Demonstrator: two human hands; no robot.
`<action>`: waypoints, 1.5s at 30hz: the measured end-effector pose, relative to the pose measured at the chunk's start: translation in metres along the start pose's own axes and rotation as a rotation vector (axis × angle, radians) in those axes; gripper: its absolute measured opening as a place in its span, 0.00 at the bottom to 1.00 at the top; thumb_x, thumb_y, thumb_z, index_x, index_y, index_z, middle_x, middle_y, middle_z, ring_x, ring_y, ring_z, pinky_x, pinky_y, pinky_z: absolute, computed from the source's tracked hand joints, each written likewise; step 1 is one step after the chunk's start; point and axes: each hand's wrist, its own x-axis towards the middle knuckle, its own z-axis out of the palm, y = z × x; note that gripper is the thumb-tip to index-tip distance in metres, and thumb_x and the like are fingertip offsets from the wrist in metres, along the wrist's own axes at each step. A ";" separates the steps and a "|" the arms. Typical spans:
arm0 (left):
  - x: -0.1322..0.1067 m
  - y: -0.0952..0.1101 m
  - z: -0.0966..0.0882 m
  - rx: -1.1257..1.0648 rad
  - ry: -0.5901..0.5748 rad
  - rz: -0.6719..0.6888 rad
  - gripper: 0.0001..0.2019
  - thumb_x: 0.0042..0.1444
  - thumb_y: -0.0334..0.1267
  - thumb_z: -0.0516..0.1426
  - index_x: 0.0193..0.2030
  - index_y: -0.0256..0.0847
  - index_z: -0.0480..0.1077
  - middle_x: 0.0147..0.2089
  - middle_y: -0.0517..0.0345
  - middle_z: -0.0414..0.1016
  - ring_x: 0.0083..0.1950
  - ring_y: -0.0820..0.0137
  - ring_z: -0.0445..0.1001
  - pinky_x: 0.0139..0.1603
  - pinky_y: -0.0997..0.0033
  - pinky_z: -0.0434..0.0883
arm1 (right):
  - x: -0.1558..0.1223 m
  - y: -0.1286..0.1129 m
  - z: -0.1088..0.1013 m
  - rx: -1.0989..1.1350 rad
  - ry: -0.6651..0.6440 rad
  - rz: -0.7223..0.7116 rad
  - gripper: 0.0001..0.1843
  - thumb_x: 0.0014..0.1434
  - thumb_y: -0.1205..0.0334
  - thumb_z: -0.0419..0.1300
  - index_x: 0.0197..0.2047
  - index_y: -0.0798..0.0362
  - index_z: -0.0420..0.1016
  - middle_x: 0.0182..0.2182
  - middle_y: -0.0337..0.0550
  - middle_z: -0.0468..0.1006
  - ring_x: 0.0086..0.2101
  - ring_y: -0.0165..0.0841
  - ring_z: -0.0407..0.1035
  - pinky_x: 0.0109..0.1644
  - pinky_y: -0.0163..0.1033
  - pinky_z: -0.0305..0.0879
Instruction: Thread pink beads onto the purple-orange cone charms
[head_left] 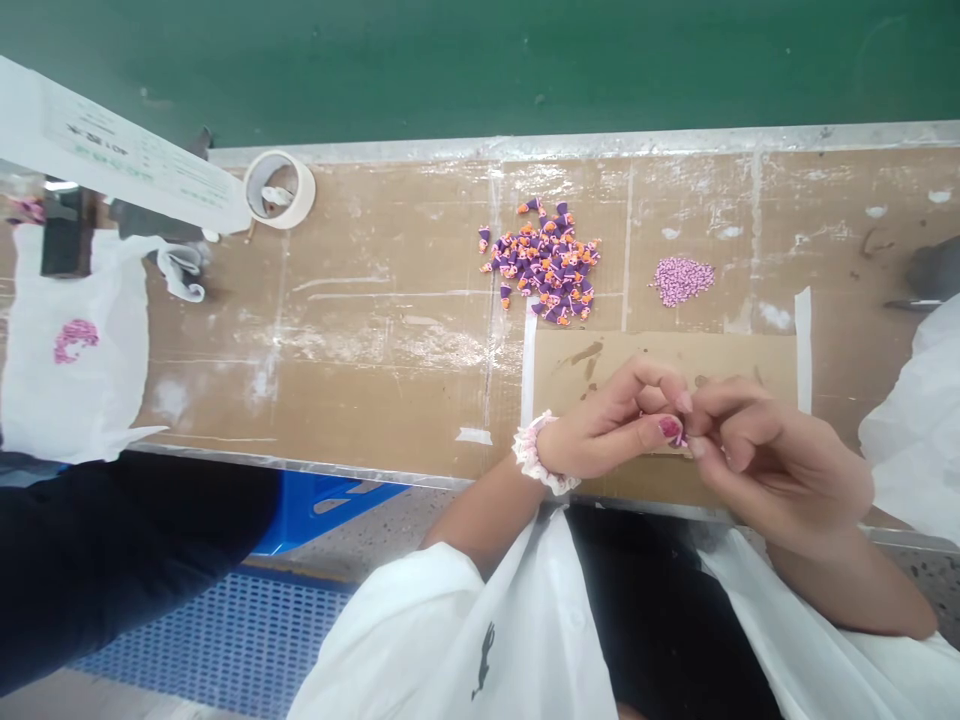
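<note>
My left hand (619,425), with a white and pink scrunchie on its wrist, pinches a tiny purple piece (679,439) between thumb and fingers. From the other side my right hand (780,455) closes its thumb and index finger at the same spot. Whether a second small part sits in the right fingertips is hidden. Beyond my hands lies a pile of small purple, orange and pink figures (547,265) with cone-shaped purple parts. To the right of it is a heap of tiny pink pieces (682,281).
Under my hands is a taped cardboard sheet (660,350) on the cardboard-covered table (390,370). A tape roll (279,190), a white box (120,150) and a white bag (82,340) with pink pieces sit left. Another white bag (915,420) lies right. A person's dark sleeve (135,560) shows lower left.
</note>
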 end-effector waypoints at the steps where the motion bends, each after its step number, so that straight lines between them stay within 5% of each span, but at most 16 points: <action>1: 0.000 0.000 0.000 -0.007 -0.005 0.013 0.04 0.66 0.38 0.52 0.43 0.45 0.58 0.33 0.62 0.69 0.35 0.77 0.73 0.38 0.76 0.72 | 0.000 0.000 0.000 -0.002 -0.003 0.002 0.16 0.53 0.81 0.56 0.28 0.50 0.58 0.27 0.37 0.69 0.27 0.27 0.67 0.28 0.33 0.67; 8: -0.001 -0.002 -0.001 -0.066 -0.028 0.016 0.02 0.67 0.33 0.49 0.44 0.43 0.58 0.34 0.63 0.66 0.36 0.80 0.69 0.40 0.81 0.69 | -0.004 0.005 0.001 0.004 -0.017 0.042 0.16 0.53 0.81 0.57 0.28 0.50 0.59 0.30 0.39 0.69 0.28 0.27 0.66 0.30 0.34 0.66; 13: -0.003 0.001 -0.001 0.043 0.074 -0.080 0.09 0.66 0.44 0.51 0.47 0.44 0.58 0.34 0.62 0.66 0.32 0.78 0.68 0.37 0.77 0.68 | -0.007 0.013 -0.003 0.126 -0.024 0.121 0.14 0.57 0.78 0.58 0.31 0.49 0.62 0.32 0.39 0.71 0.32 0.29 0.69 0.33 0.35 0.68; 16: -0.004 0.008 -0.016 0.489 0.252 -0.142 0.11 0.67 0.46 0.49 0.49 0.42 0.61 0.33 0.60 0.68 0.30 0.77 0.65 0.36 0.74 0.66 | -0.008 0.020 -0.005 0.103 0.138 0.185 0.11 0.57 0.75 0.60 0.34 0.49 0.66 0.36 0.40 0.72 0.36 0.30 0.70 0.37 0.36 0.69; 20: 0.002 0.021 -0.062 1.371 0.382 0.005 0.12 0.68 0.40 0.46 0.42 0.38 0.68 0.36 0.53 0.73 0.38 0.69 0.68 0.45 0.66 0.67 | -0.007 0.028 -0.006 0.037 0.392 0.255 0.09 0.57 0.71 0.63 0.32 0.50 0.66 0.34 0.40 0.72 0.37 0.32 0.70 0.38 0.37 0.69; 23: 0.006 0.027 -0.095 1.732 0.386 0.024 0.16 0.68 0.40 0.44 0.42 0.38 0.72 0.38 0.50 0.76 0.43 0.64 0.70 0.49 0.62 0.67 | -0.008 0.034 -0.006 0.035 0.413 0.304 0.09 0.57 0.69 0.63 0.31 0.50 0.66 0.33 0.39 0.72 0.35 0.31 0.69 0.37 0.36 0.68; 25: 0.004 0.027 -0.106 1.842 0.448 -0.013 0.18 0.67 0.46 0.47 0.49 0.39 0.72 0.48 0.45 0.75 0.53 0.59 0.70 0.57 0.56 0.66 | -0.008 0.039 -0.005 0.006 0.398 0.312 0.08 0.57 0.68 0.62 0.31 0.50 0.66 0.33 0.38 0.72 0.34 0.30 0.68 0.36 0.36 0.68; 28: -0.003 0.023 -0.105 1.872 0.594 -0.139 0.40 0.54 0.63 0.56 0.66 0.37 0.59 0.69 0.36 0.57 0.71 0.45 0.52 0.69 0.42 0.53 | -0.008 0.046 -0.004 -0.009 0.366 0.337 0.07 0.58 0.67 0.61 0.32 0.49 0.66 0.34 0.38 0.72 0.33 0.30 0.68 0.34 0.35 0.67; 30: -0.004 0.017 -0.098 1.835 0.657 -0.315 0.58 0.43 0.69 0.60 0.73 0.34 0.44 0.75 0.32 0.40 0.75 0.38 0.36 0.71 0.35 0.45 | -0.008 0.047 -0.003 -0.005 0.358 0.353 0.07 0.59 0.66 0.61 0.32 0.49 0.66 0.34 0.38 0.72 0.33 0.30 0.68 0.33 0.35 0.66; 32: 0.001 0.010 -0.091 1.788 0.712 -0.500 0.66 0.40 0.70 0.60 0.74 0.32 0.33 0.76 0.31 0.29 0.75 0.36 0.27 0.70 0.31 0.41 | -0.009 0.047 -0.002 -0.012 0.365 0.351 0.07 0.59 0.65 0.61 0.32 0.49 0.66 0.34 0.37 0.72 0.33 0.30 0.68 0.33 0.35 0.66; 37: 0.040 0.004 -0.090 1.771 0.765 -0.667 0.63 0.42 0.70 0.59 0.74 0.40 0.29 0.77 0.38 0.25 0.75 0.34 0.28 0.69 0.28 0.42 | -0.013 0.044 -0.003 -0.045 0.366 0.354 0.08 0.60 0.62 0.61 0.32 0.48 0.65 0.33 0.37 0.72 0.34 0.31 0.69 0.35 0.36 0.66; 45: 0.099 0.018 -0.140 1.830 0.765 -0.621 0.39 0.53 0.69 0.49 0.69 0.59 0.54 0.77 0.54 0.40 0.75 0.37 0.35 0.68 0.28 0.41 | -0.019 0.044 -0.005 -0.031 0.344 0.351 0.08 0.63 0.59 0.59 0.33 0.47 0.63 0.35 0.37 0.71 0.37 0.31 0.69 0.40 0.36 0.66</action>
